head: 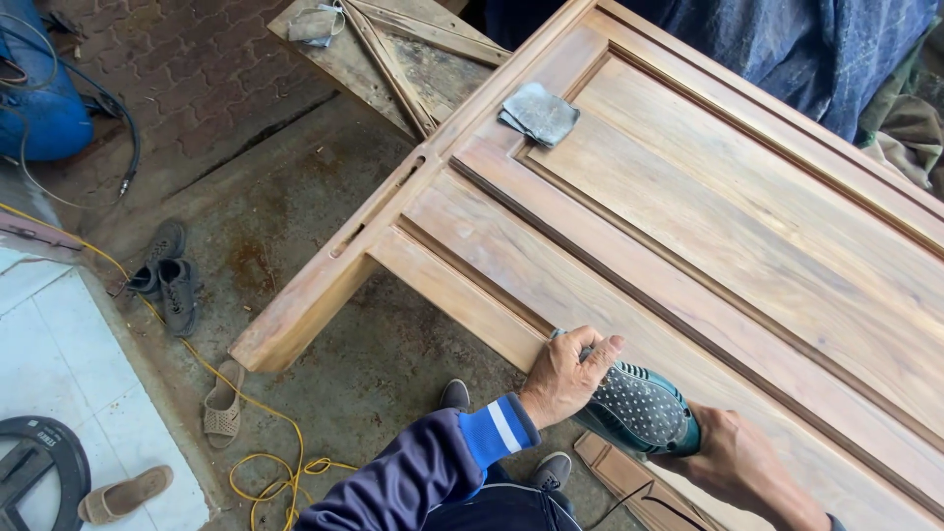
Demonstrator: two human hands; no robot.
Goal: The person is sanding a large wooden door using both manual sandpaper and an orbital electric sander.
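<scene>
left hand (562, 379) wrapped over the front of a teal, dimple-gripped electric sander (637, 406) | right hand (730, 454) gripping its rear | sander sits on the near edge of a pale wooden panelled door (688, 226) lying flat | folded grey sandpaper sheet (538, 113) at door's far end | yellow cable (246, 462) on concrete floor, left

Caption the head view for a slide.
Both hands, left hand and right hand, hold a teal power sander on a wooden door.
</scene>
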